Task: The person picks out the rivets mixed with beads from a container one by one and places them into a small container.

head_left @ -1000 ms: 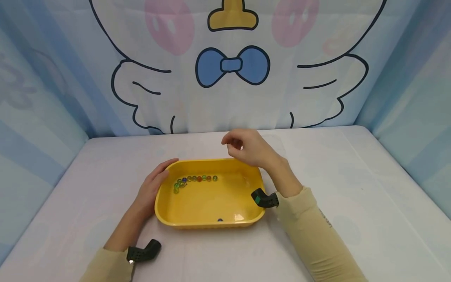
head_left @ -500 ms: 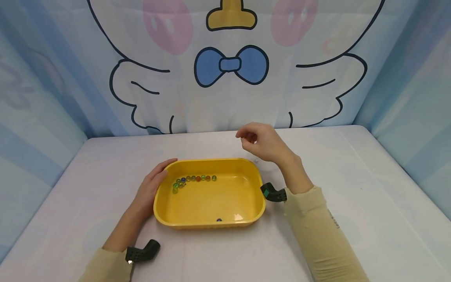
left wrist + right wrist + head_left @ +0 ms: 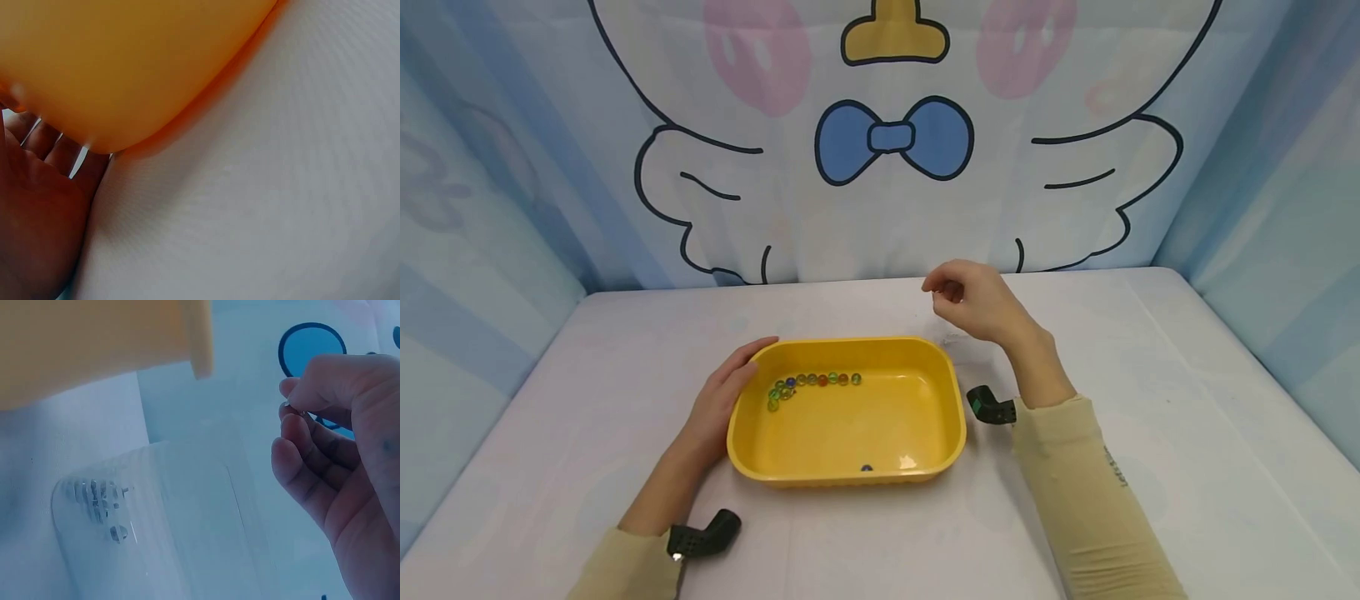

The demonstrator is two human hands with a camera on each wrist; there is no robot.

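Note:
My left hand (image 3: 718, 408) grips the left side of a yellow plastic tray (image 3: 842, 433), fingers under its wall in the left wrist view. Green, yellow, red and blue glass marbles (image 3: 812, 380) lie in a bent row along the tray's back left. Against the front wall sits one dark blue marble (image 3: 867, 468). Raised behind the tray's back right corner, my right hand (image 3: 981, 304) pinches a small, glassy, marble-like thing (image 3: 287, 405), mostly hidden by thumb and fingertips. Below that hand stands a clear see-through container (image 3: 181, 512) with dark mottled patches, faint in the head view.
A white cloth covers the table (image 3: 1150, 467). A cartoon-printed curtain (image 3: 895, 225) hangs right behind its back edge, with more curtain at both sides. Black wrist cameras (image 3: 992, 407) stick out from both sleeves, the right one close to the tray's right rim.
My right hand has moved right and slightly back, from above the tray's back rim to beyond its back right corner. The clear container has come into sight. Left hand, tray and marbles stay put.

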